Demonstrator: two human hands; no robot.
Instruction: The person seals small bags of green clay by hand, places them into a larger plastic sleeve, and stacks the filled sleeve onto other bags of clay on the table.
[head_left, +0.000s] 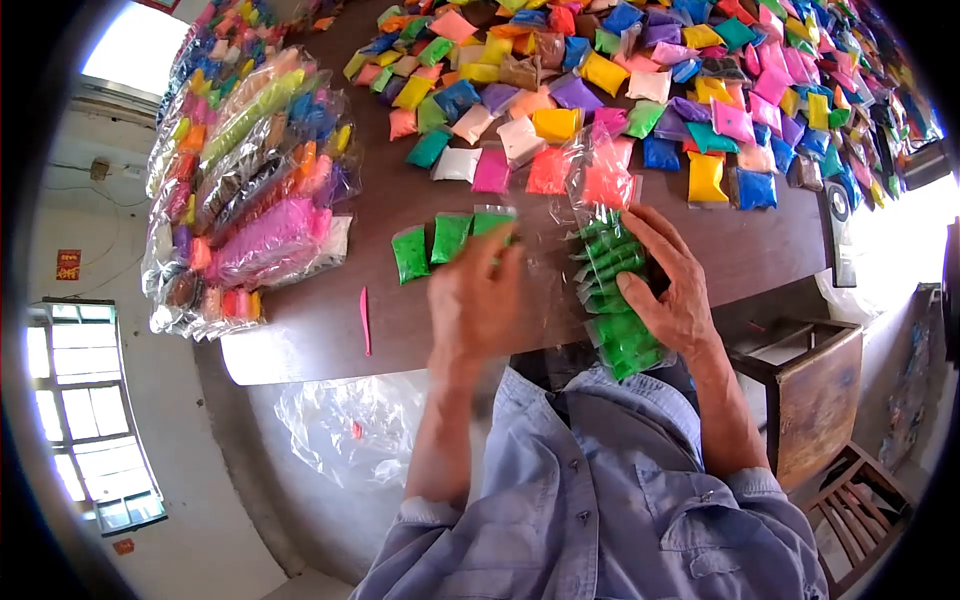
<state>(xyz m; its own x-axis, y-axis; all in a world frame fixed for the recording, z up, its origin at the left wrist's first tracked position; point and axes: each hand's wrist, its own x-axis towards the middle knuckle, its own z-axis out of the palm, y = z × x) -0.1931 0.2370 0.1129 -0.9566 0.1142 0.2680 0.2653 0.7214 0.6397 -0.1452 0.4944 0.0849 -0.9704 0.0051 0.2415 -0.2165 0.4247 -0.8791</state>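
My right hand (668, 285) holds a long clear plastic bag (605, 270) filled with a row of green packets (622, 340), its fingers and thumb closed on the bag's right side. Left of it, my left hand (478, 290) is blurred by motion above the table, its fingertips near one green packet (492, 222). Whether it grips that packet cannot be made out. Two more green packets (410, 254) lie to the left of it. Red packets (605, 180) show under or within the clear bag's upper end.
Many coloured packets (575, 92) cover the back of the brown table (310, 335). Filled clear bags (265, 190) are stacked at the left. A pink plastic tool (366, 322) lies near the front edge. A wooden stool (815, 400) stands at the right, and clear plastic (350, 420) hangs below the table.
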